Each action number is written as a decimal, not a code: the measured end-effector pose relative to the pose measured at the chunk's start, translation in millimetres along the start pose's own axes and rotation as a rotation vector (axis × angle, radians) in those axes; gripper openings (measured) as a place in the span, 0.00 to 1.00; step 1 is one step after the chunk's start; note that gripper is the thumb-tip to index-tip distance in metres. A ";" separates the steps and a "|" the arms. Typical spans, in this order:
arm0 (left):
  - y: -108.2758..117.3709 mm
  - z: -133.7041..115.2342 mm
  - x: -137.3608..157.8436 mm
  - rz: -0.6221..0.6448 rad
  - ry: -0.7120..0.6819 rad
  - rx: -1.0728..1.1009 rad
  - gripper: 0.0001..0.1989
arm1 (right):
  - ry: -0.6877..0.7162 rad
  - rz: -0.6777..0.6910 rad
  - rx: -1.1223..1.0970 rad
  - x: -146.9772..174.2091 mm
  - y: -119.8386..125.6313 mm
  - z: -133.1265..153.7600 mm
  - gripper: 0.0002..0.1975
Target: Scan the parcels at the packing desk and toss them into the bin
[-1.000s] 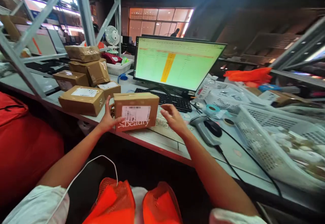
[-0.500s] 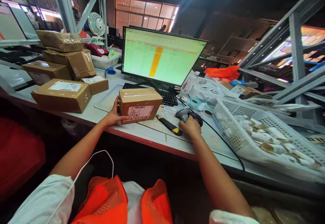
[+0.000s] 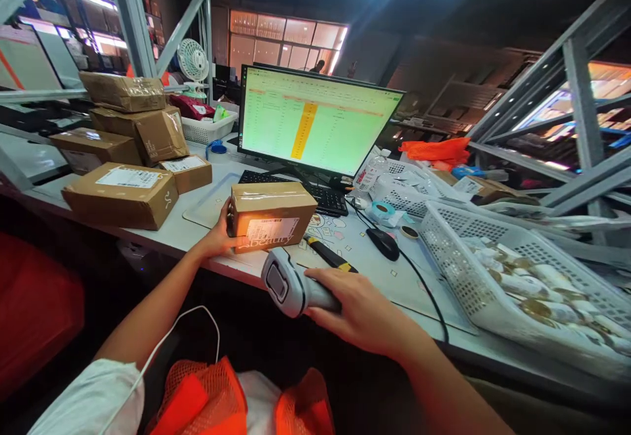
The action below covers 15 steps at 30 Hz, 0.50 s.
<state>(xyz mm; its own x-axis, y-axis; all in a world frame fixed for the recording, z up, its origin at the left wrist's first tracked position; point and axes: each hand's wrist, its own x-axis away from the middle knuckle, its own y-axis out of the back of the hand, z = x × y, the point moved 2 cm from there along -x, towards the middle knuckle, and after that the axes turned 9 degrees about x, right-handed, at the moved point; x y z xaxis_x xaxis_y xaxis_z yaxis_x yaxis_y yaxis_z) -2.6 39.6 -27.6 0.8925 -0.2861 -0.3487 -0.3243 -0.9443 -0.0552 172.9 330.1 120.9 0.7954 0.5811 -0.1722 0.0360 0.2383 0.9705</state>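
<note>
My left hand [image 3: 217,232] grips the left end of a taped cardboard box [image 3: 274,193] at the desk's front edge. On the box's near face is a shipping label [image 3: 273,230], lit by an orange-red glow. My right hand [image 3: 362,307] is wrapped around the handle of a grey barcode scanner [image 3: 287,282], held in front of the desk edge with its head close to the box. A black and yellow utility knife [image 3: 329,253] lies just behind the scanner, partly hidden by my right hand. The black mouse [image 3: 383,243] rests on the mat, apart from my hand.
Several cardboard boxes [image 3: 121,195] are stacked on the left. A monitor [image 3: 318,119] and keyboard [image 3: 328,198] stand behind the box. To the right are tape rolls [image 3: 380,210] and a white basket [image 3: 451,271] of label rolls. A white cable [image 3: 217,323] hangs by my left arm.
My right hand has lifted the scanner from beside the mouse and brought it left and nearer to me. A glow now falls on the label. My left hand stays on the box.
</note>
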 end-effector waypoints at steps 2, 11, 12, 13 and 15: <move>-0.9 -0.1 0.0 0.004 0.030 0.016 0.77 | -0.040 -0.020 -0.022 -6.1 -0.3 -12.5 0.20; -7.8 -1.0 1.6 0.020 0.090 0.048 0.82 | -0.809 -0.095 0.278 -16.7 -24.8 -172.2 0.23; -8.9 -2.3 2.0 0.025 0.097 0.058 0.82 | -0.880 -0.044 0.316 -14.0 -33.1 -182.5 0.24; -9.9 -4.0 2.3 0.025 0.096 0.070 0.81 | -0.926 0.001 0.343 -10.9 -41.3 -189.3 0.24; -11.3 -7.1 2.5 0.025 0.087 0.076 0.81 | -0.951 0.058 0.378 -4.8 -53.3 -194.5 0.25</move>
<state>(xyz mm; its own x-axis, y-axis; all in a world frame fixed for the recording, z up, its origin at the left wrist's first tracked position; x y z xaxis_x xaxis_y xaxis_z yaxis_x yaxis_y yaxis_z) 5.6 48.4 -21.2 0.9066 -0.3257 -0.2684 -0.3667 -0.9227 -0.1190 49.6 466.0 37.2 0.9466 -0.3129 -0.0779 0.0397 -0.1268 0.9911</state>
